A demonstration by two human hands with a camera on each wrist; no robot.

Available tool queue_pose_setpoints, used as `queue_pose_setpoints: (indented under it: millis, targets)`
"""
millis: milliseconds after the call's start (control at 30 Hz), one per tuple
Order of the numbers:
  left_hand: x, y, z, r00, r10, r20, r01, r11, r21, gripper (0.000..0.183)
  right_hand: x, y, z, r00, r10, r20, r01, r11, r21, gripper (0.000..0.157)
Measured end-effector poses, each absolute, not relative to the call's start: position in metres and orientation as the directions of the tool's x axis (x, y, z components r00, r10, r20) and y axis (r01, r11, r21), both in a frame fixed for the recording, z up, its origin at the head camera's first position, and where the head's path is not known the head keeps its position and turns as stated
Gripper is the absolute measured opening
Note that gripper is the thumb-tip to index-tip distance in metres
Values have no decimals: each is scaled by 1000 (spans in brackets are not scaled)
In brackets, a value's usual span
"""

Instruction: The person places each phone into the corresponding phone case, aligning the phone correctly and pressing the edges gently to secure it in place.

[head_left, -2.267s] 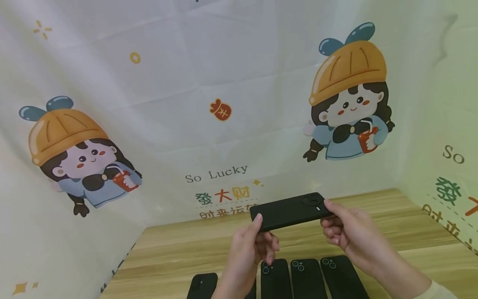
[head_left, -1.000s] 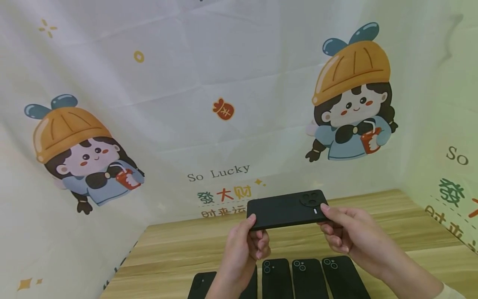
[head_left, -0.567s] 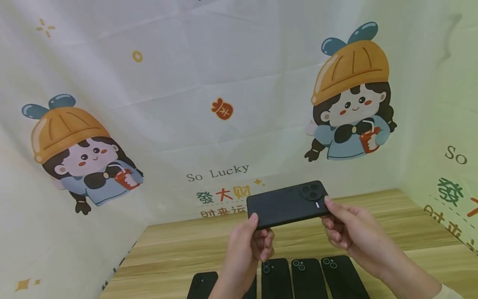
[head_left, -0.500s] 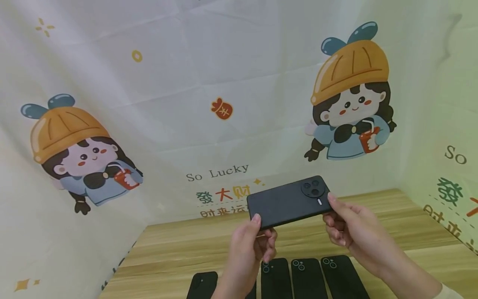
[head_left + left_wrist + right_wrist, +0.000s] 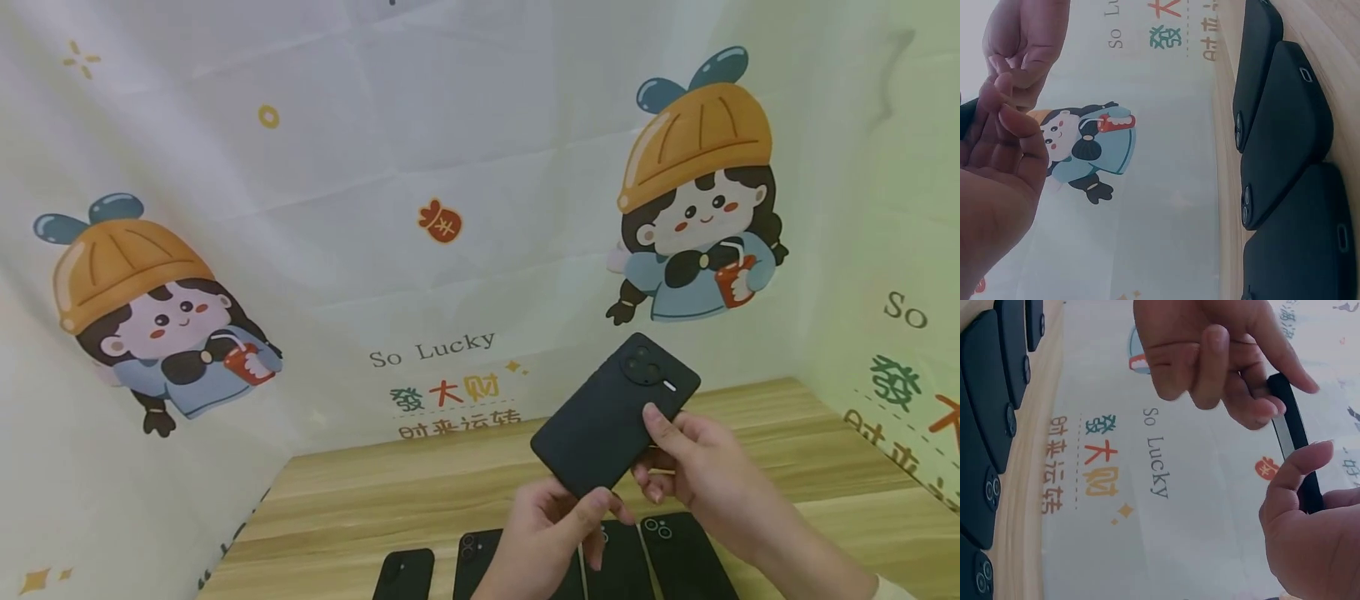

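In the head view a black phone case (image 5: 588, 421) is held up above the table, tilted, with its round camera plate and small white slot toward the upper right. My right hand (image 5: 708, 467) grips its right edge, thumb on the back face and fingers behind. At the lower corner my left hand (image 5: 543, 533) has the case between thumb and fingers. Edge-on in the right wrist view, the case (image 5: 1297, 434) runs between both hands. The left wrist view shows just a sliver of it beside the left hand (image 5: 1004, 169).
Several more black phone cases (image 5: 686, 554) lie in a row on the wooden table (image 5: 360, 492), below the hands and partly hidden by the left one. White cloth (image 5: 337, 250) printed with cartoon figures and lettering hangs behind and at both sides.
The case has turned from nearly level to a steep slant, its camera end rising to the right. My left hand has moved right and down to its lower corner; the right thumb sits further down.
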State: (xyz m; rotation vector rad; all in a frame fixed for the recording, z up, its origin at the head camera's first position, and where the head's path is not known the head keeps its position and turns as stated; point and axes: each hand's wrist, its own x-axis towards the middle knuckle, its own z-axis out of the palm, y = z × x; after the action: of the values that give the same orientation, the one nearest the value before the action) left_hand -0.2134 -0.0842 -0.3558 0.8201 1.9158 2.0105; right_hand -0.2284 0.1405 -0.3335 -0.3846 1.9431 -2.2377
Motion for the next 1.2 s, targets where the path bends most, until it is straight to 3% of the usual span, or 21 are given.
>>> queue_pose_setpoints:
  millis: [200,367,500,633,733,867,1200]
  targets:
    - [-218,-87,-358,-797,592,118,225,109,968,44,-238,162,-333,-930,-358,78,-55,-74,-996,35]
    - [-226,-100,-364,-849,524,76,298,355,886,38,-253,197,-337,-888,-459,-26,-24,102,-994,40]
    - [-237,-117,-373,-888,433,157,405,572,714,37,-266,233,-346,-832,-536,-147,24,230,-973,42]
    - [-247,-130,-384,-894,377,242,447,735,509,32,-271,267,-360,-808,-511,-293,107,361,-926,31]
    - [-252,-135,-390,-898,350,266,437,783,443,31,-269,281,-372,-807,-434,-401,187,456,-870,23]
    - [-260,-140,-391,-911,308,275,403,806,433,29,-267,285,-390,-795,-357,-490,266,520,-811,24]
    - [-267,-147,-390,-942,248,226,331,795,509,28,-261,283,-416,-763,-328,-557,298,585,-754,30]
